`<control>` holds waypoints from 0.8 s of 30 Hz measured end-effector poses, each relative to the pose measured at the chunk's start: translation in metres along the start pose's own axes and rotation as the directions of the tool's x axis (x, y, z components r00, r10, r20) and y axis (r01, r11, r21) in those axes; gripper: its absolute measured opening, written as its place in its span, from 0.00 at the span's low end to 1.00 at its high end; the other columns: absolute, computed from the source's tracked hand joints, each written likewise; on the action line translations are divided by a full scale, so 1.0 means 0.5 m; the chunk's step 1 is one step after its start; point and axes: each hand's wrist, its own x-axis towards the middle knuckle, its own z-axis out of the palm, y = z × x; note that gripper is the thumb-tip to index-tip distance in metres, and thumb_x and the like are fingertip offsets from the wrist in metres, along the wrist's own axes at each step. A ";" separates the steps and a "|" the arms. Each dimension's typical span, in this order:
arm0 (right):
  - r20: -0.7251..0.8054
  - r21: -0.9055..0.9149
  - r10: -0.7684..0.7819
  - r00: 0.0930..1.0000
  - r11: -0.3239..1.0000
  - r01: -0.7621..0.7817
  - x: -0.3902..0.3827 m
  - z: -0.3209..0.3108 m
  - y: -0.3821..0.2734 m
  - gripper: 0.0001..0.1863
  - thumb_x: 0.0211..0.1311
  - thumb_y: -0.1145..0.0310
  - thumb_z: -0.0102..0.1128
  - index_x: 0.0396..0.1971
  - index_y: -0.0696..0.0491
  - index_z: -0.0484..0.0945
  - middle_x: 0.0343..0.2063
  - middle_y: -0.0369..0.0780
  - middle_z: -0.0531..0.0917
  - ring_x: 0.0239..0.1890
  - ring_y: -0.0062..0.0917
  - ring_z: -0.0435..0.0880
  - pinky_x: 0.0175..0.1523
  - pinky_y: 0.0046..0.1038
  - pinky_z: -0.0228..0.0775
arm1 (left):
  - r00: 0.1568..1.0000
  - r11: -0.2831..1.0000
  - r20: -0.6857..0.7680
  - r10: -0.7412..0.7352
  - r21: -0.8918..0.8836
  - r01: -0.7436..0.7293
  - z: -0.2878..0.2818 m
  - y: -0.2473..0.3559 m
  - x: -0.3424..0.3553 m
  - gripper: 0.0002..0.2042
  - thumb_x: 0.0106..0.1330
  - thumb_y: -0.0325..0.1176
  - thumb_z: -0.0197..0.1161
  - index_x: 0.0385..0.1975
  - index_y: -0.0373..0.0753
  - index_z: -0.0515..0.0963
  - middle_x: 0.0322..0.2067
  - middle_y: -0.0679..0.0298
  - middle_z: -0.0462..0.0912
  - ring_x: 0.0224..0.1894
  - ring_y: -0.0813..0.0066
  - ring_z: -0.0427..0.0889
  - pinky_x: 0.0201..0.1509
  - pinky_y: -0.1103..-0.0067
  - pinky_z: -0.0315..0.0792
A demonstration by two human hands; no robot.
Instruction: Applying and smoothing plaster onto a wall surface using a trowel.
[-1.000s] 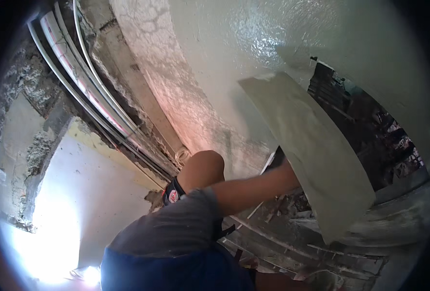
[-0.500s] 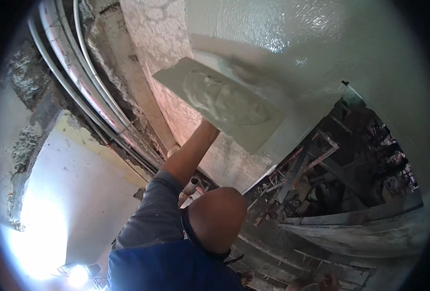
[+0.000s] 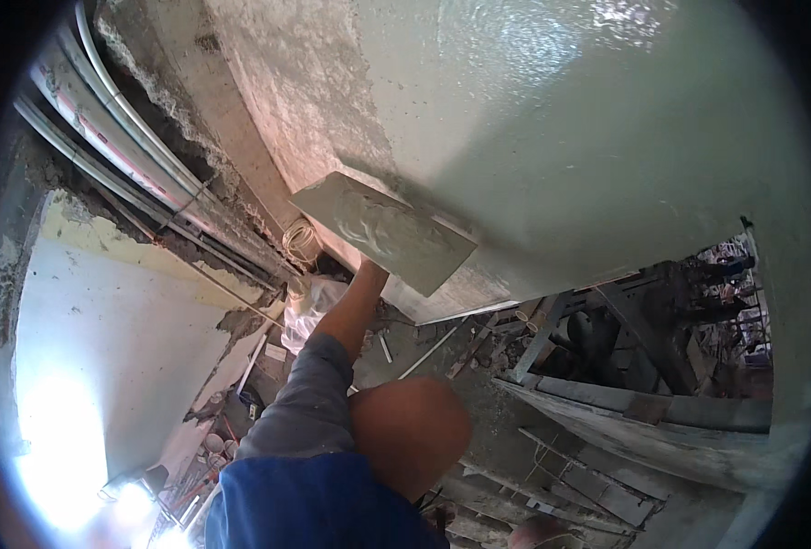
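My left arm, in a grey sleeve, reaches up from the lower edge. My left hand (image 3: 371,272) is mostly behind a flat rectangular trowel (image 3: 382,229), holding it from beneath. The trowel's upturned face carries streaks of wet grey plaster. It is beside a wall (image 3: 533,128) coated with smooth grey plaster, near the border with rougher, paler surface. Below my arm is a bare knee (image 3: 410,425). A blurred bit of skin (image 3: 531,535) at the lower edge may be my right hand; its fingers cannot be made out.
Pipes (image 3: 122,128) run along broken masonry at upper left. A coiled cable (image 3: 300,238) and plastic bag (image 3: 309,302) lie in the corner. A rough opening (image 3: 643,339) at right shows metal pieces and rubble. Debris covers the floor (image 3: 424,357). Bright light shines at lower left.
The trowel has moved from the right, over the opening, leftward and turned flatter. Over the last half second it dropped slightly, while my view shifted to show more floor.
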 end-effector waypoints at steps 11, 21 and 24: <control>0.059 -0.069 0.065 0.996 0.996 -0.061 0.065 0.002 0.006 0.37 0.59 0.55 0.64 0.66 0.46 0.60 0.59 0.43 0.66 0.60 0.38 0.67 0.62 0.43 0.65 | 0.791 0.976 -0.594 0.145 0.216 -0.016 0.079 0.055 0.155 0.08 0.55 0.31 0.55 0.25 0.42 0.61 0.19 0.67 0.60 0.18 0.74 0.62 0.23 0.75 0.67; 0.157 -0.088 0.043 0.987 0.996 -0.029 0.191 0.024 0.033 0.41 0.56 0.53 0.67 0.68 0.44 0.58 0.64 0.44 0.61 0.64 0.39 0.63 0.64 0.45 0.62 | 0.850 0.807 -0.318 0.421 0.560 -0.190 0.599 0.283 0.280 0.16 0.56 0.34 0.57 0.44 0.39 0.68 0.25 0.61 0.64 0.21 0.67 0.68 0.24 0.69 0.69; 0.181 -0.110 0.034 0.983 0.994 -0.014 0.243 0.041 0.049 0.42 0.55 0.53 0.68 0.68 0.43 0.57 0.66 0.44 0.60 0.65 0.39 0.62 0.65 0.46 0.62 | 0.883 0.697 -0.110 0.456 0.661 -0.278 0.770 0.353 0.293 0.16 0.55 0.34 0.60 0.42 0.36 0.70 0.27 0.57 0.69 0.23 0.64 0.72 0.23 0.67 0.71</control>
